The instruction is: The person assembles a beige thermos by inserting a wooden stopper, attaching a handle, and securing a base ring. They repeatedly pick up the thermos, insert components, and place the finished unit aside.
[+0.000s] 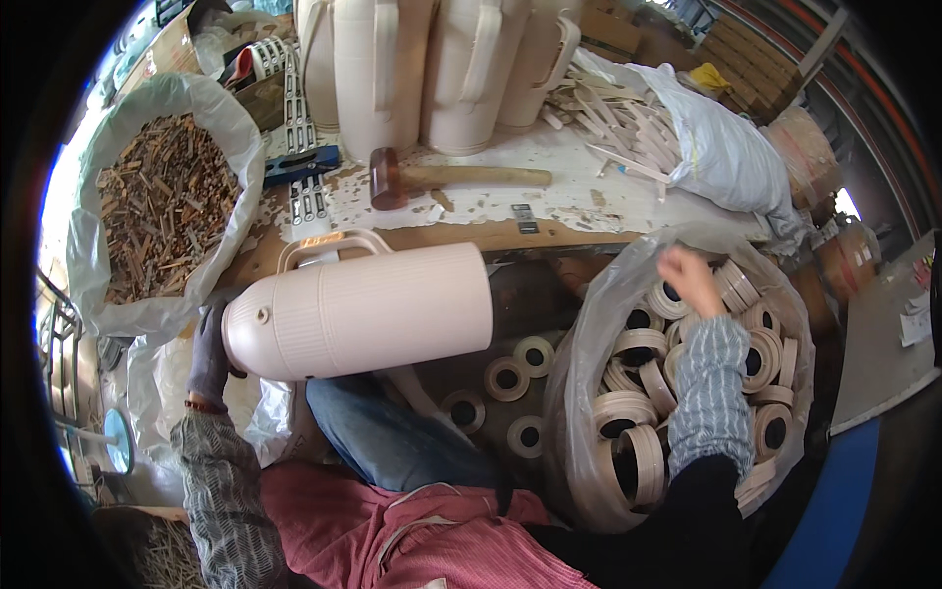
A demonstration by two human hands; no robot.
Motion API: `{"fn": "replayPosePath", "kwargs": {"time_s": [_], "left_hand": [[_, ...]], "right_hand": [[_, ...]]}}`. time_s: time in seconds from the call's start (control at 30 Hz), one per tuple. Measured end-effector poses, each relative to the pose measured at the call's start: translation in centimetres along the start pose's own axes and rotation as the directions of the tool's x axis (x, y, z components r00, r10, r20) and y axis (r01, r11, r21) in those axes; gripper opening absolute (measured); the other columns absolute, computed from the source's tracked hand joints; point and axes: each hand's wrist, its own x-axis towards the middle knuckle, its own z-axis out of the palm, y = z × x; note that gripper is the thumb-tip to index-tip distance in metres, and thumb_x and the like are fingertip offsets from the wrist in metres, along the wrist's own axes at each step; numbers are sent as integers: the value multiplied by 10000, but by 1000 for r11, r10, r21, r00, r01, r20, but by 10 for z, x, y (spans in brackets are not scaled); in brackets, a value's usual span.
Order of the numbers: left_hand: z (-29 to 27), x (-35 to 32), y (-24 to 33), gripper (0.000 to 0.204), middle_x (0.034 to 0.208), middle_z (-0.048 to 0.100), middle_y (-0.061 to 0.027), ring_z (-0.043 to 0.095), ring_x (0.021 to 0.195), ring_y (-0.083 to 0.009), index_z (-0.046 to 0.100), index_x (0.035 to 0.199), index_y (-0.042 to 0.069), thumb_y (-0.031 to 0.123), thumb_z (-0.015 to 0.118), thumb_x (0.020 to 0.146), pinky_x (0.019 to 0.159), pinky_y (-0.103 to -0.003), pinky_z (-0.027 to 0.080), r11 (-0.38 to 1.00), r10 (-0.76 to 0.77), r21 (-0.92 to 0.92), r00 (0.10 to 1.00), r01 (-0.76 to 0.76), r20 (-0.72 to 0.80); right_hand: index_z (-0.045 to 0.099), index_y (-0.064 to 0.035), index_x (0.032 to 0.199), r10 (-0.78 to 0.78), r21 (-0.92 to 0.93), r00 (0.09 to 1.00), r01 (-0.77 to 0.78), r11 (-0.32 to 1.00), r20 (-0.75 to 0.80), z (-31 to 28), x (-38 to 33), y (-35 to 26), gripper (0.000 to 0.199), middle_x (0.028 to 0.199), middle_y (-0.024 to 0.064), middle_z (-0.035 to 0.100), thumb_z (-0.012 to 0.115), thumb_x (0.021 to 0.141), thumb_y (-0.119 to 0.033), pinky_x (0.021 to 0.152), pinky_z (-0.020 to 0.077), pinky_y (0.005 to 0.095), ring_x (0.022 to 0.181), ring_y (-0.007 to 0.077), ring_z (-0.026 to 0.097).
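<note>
In a grey glove, my left hand (208,353) grips the rounded end of a pale pink vacuum flask body (373,309). The flask lies on its side above my lap, its handle (334,243) upward and its flat end to the right. My bare right hand (692,280) is over the far part of a clear plastic bag (579,393) full of pale ring-shaped parts (643,466), several with dark centres. Its fingers are curled closed beside a ring; what they hold, if anything, is hidden. A striped sleeve covers each forearm.
Several upright flask bodies (471,79) stand at the back of the worn bench (471,211), behind a mallet (461,177). At left is a bag of small brown pieces (167,211). A white sack (726,137) spills pale handles (628,123). Loose rings (505,378) lie below the bench.
</note>
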Motion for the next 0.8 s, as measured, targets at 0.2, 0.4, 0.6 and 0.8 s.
{"fn": "replayPosePath", "kwargs": {"time_s": [0.2,0.4,0.6,0.8], "left_hand": [[-4,-104,-41,435,1280,545,-142,546,1138,-228,474,1325,28,110,537,903,957,-361,451,822,-321,-529,939,209,-127],[-5,-229,-32,376,1184,581,-104,554,1094,-198,532,1265,7,255,433,1001,961,-317,430,396,-684,-867,727,302,-60],[-6,-322,-31,241,1056,620,-138,596,989,-256,585,1113,-17,42,494,898,863,-340,467,762,-587,-561,709,323,-390],[3,-303,3,259,1064,618,-150,605,983,-263,578,1136,-9,54,507,895,844,-339,475,762,-555,-592,737,263,-387]], "right_hand": [[543,-36,1275,187,-150,866,-131,980,463,77,-55,74,626,1136,191,638,799,727,-196,902,478,387,1049,306,612],[704,-53,981,225,-500,863,37,865,453,109,-58,91,370,957,190,693,784,625,-119,852,509,449,922,358,663],[608,-19,1140,-174,209,984,179,961,-46,9,-56,-95,553,1064,158,665,792,622,-77,867,498,337,972,263,646],[529,-35,1244,-539,789,833,410,457,-121,95,-56,-325,745,1106,85,609,888,652,-310,863,486,362,1010,206,588]]}}
